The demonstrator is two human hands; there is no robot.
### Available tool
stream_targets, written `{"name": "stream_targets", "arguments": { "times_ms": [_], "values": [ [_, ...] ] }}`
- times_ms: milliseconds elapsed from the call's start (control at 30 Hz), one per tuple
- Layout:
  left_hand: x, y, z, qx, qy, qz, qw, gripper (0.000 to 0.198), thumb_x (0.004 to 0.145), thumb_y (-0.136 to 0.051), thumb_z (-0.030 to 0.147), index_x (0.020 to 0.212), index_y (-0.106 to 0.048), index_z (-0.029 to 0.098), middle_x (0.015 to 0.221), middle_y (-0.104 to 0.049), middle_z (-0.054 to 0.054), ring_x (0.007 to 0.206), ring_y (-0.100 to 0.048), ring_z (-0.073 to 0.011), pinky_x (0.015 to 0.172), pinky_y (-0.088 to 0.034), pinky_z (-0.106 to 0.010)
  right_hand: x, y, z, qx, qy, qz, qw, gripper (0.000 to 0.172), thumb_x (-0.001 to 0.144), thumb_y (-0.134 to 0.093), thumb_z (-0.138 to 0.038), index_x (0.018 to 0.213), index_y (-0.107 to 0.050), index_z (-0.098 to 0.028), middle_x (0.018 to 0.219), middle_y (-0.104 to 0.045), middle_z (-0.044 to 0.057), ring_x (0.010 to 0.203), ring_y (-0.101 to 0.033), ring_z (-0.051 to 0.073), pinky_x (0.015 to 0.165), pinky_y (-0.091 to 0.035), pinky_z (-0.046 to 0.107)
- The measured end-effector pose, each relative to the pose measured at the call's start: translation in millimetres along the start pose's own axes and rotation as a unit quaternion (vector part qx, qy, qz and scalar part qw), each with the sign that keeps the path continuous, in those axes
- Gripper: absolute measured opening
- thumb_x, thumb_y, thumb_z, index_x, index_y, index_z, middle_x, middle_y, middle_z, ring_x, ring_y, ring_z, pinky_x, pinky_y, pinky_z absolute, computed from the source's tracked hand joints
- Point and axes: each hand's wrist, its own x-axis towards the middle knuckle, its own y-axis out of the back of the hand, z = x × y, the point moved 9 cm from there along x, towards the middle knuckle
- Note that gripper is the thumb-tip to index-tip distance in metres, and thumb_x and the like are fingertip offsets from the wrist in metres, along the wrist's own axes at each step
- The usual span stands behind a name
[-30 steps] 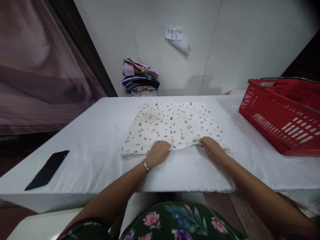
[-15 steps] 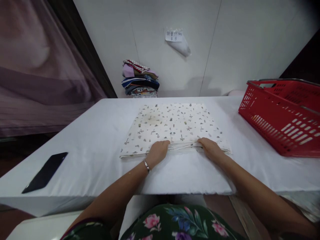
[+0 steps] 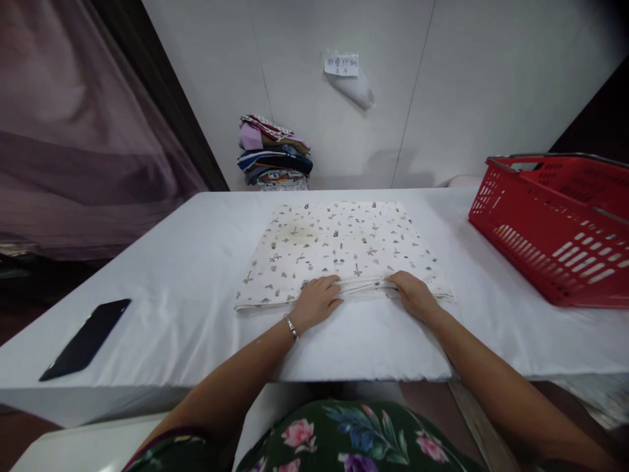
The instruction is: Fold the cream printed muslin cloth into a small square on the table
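Observation:
A white cloth (image 3: 334, 239) with small grey, green and brown motifs lies folded into a flat, wide panel on the table. Along its near edge the fabric is bunched into a narrow fold. My left hand (image 3: 314, 303), with a silver bracelet at the wrist, holds this edge loosely left of the middle, fingers over the top and thumb on the near side. To the right of the middle, my right hand (image 3: 415, 295) pinches the same edge between thumb and fingers. The layers under both hands are hidden.
A red plastic basket (image 3: 550, 242) stands at the right of the white-covered table (image 3: 187, 262). Toward the front left lies a black phone-like slab (image 3: 86, 339). Folded fabrics (image 3: 275, 160) are stacked beyond the back edge, and a paper note (image 3: 341, 65) hangs on the wall.
My left hand has loosened from a tight pinch, its fingers now spread over the edge with the thumb apart. My right hand and the cloth have barely moved.

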Motion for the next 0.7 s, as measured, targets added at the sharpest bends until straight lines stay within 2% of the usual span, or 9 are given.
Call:
{"name": "stream_targets", "arguments": {
  "times_ms": [100,300,467,533,700],
  "values": [
    [2,3.6,2,0.005,0.003,0.022,1.0,0.016,0.089,-0.046,0.025,0.089,-0.061,0.019,0.118,-0.058,-0.007,0.105,-0.053,-0.0217,0.083,-0.045,-0.037,0,1,-4,-0.002,0.014,0.004,1.0,0.031,0.087,-0.033,-0.008,0.106,-0.054,-0.021,0.101,-0.061,0.008,0.094,-0.058,0.02,0.079,-0.048,0.034],
    [0,23.2,4,-0.03,0.001,0.096,0.995,0.019,0.091,-0.041,0.023,0.09,-0.06,0.018,0.104,-0.063,-0.006,0.099,-0.054,-0.0191,0.083,-0.044,-0.035,-2,3,-18,-0.035,0.085,0.003,0.996,0.02,0.09,-0.044,-0.023,0.106,-0.056,-0.021,0.112,-0.06,0.011,0.101,-0.056,0.022,0.083,-0.047,0.037],
    [-6,30.8,2,-0.023,0.005,0.12,0.992,0.016,0.091,-0.043,0.023,0.091,-0.058,0.018,0.101,-0.064,-0.005,0.098,-0.054,-0.0184,0.083,-0.042,-0.034,-4,10,-26,-0.071,0.11,0.009,0.991,0.02,0.091,-0.041,-0.019,0.098,-0.059,-0.019,0.11,-0.061,0.012,0.099,-0.057,0.022,0.081,-0.047,0.038],
    [-6,29.3,3,0.002,-0.001,0.114,0.993,0.015,0.091,-0.043,0.021,0.09,-0.058,0.018,0.098,-0.064,-0.005,0.095,-0.055,-0.0182,0.082,-0.042,-0.034,-4,14,-25,-0.074,0.1,0.021,0.992,0.021,0.091,-0.04,-0.017,0.098,-0.06,-0.019,0.106,-0.063,0.012,0.096,-0.057,0.022,0.08,-0.046,0.037],
    [0,21.5,1,0.05,-0.003,0.067,0.996,0.019,0.09,-0.04,0.015,0.081,-0.056,0.018,0.078,-0.063,-0.004,0.08,-0.057,-0.0165,0.077,-0.04,-0.033,-2,12,-19,-0.078,0.088,0.0,0.993,0.023,0.09,-0.038,-0.015,0.096,-0.06,-0.018,0.093,-0.066,0.009,0.086,-0.058,0.02,0.077,-0.045,0.034]
  ]
}}
